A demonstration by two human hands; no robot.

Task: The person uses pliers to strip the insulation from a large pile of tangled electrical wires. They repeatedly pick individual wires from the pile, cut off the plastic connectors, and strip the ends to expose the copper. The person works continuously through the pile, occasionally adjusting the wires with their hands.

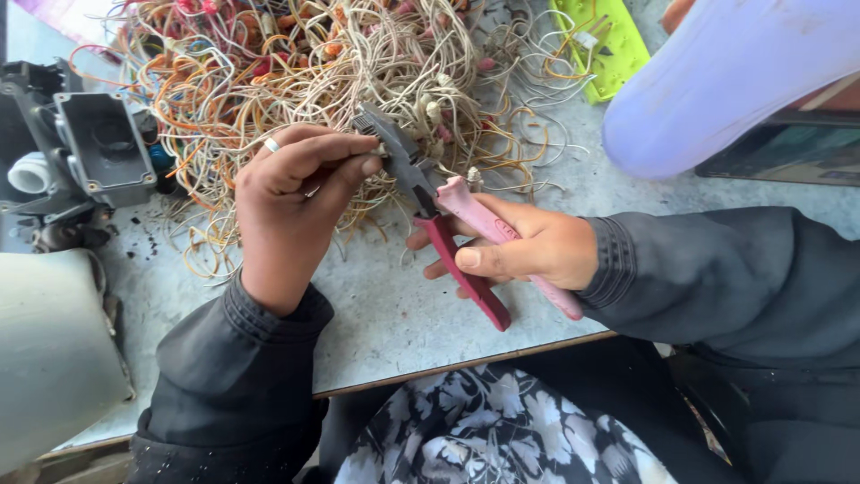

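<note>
My right hand [515,246] grips the red and pink handles of a pair of pliers [448,229], whose grey jaws [381,130] point up and to the left. My left hand [291,202], with a ring on one finger, pinches a thin wire [358,159] between thumb and fingers right at the jaws. Both sleeves are dark grey. Behind the hands lies a big tangle of white, orange and red wires [296,63] on the grey table [376,305].
A dark metal housing [103,148] with a white pipe end stands at the left edge, and a pale rounded object [49,350] sits below it. A lime-green plastic piece [605,40] lies at the back right. Another person's light purple sleeve [726,76] reaches in at the top right.
</note>
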